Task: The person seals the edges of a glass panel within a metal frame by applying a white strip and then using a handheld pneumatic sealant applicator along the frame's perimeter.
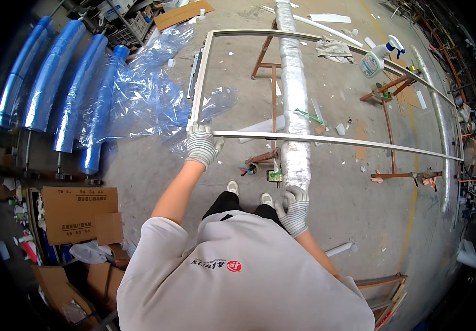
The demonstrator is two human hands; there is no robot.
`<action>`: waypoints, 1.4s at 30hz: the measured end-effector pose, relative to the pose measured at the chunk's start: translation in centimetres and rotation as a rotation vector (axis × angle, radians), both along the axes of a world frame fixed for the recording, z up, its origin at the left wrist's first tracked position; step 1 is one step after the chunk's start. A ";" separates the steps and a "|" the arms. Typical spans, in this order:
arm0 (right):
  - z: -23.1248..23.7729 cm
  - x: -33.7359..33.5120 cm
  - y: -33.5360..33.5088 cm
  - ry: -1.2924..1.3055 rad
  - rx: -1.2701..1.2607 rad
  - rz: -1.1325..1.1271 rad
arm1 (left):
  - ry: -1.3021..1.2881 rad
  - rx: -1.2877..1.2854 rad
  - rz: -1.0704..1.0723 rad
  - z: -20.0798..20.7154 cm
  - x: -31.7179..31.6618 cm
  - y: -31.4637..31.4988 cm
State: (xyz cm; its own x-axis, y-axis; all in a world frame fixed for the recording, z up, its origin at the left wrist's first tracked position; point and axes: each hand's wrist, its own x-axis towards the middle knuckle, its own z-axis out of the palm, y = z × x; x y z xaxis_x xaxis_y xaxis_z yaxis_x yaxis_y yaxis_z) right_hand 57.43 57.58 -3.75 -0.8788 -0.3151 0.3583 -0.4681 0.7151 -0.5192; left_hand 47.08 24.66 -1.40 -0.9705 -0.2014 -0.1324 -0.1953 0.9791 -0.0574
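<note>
A large, pale rectangular frame (337,140), like a window or door frame, lies across supports wrapped in silvery film. My left hand (202,145), in a striped white glove, grips its near left corner. Dark hardware (195,74) is attached along the frame's left side. In a matching glove, my right hand (293,211) is beside the near end of the wrapped support beam (294,99), thumb and fingers apart, holding nothing visible. Whether it touches the beam I cannot tell. A spray bottle (371,64) with a blue trigger and a crumpled rag (334,50) rest at the frame's far side.
Rust-coloured trestle legs (274,102) stand under the beam. Rolls of blue film (50,77) and loose clear sheeting (144,94) occupy the left. Cardboard boxes (75,207) are at lower left. Scraps litter the concrete floor; a second wrapped beam (441,132) stands right.
</note>
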 end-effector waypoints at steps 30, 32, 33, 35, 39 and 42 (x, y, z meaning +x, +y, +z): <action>4.8 -29.0 -11.0 -0.917 -0.195 -0.183 | 0.195 0.579 -0.624 -2.7 -7.5 -12.9; 6.5 -29.4 -17.0 -0.909 -0.240 -0.098 | 0.169 0.568 -0.586 -3.3 -10.3 -13.0; 6.1 -30.0 -19.4 -0.946 -0.276 -0.098 | 0.184 0.511 -0.568 -3.4 -11.7 -13.3; 4.7 -31.7 -22.0 -0.984 -0.323 -0.116 | 0.190 0.457 -0.568 -3.2 -14.7 -13.0; 2.3 -34.0 -24.5 -0.868 -0.349 -0.148 | 0.140 0.307 -0.510 -2.6 -19.6 -12.6; 2.3 -35.3 -24.7 -0.938 -0.405 -0.193 | 0.089 0.213 -0.463 -2.5 -24.0 -12.9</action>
